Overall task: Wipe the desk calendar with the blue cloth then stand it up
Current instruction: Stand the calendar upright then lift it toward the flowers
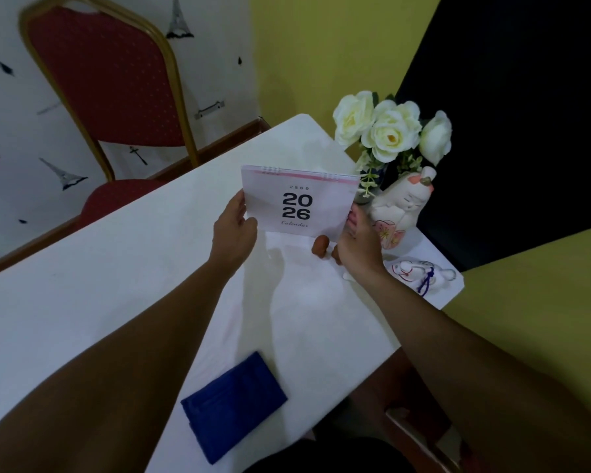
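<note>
The desk calendar (297, 203), white with a pink top band, wire rings and "2026" on its cover, stands upright at the far end of the white table (82, 285). My left hand (234, 230) grips its left edge. My right hand (359, 240) holds its lower right corner. The blue cloth (234, 406) lies folded on the table near the front edge, between my forearms, touched by neither hand.
A vase of white roses (393, 131) and a ceramic figurine (403, 206) stand just right of the calendar. A small white ceramic animal (423, 273) lies at the table's right corner. Small brown figures (320, 245) sit below the calendar. A red chair (106, 83) is behind the table.
</note>
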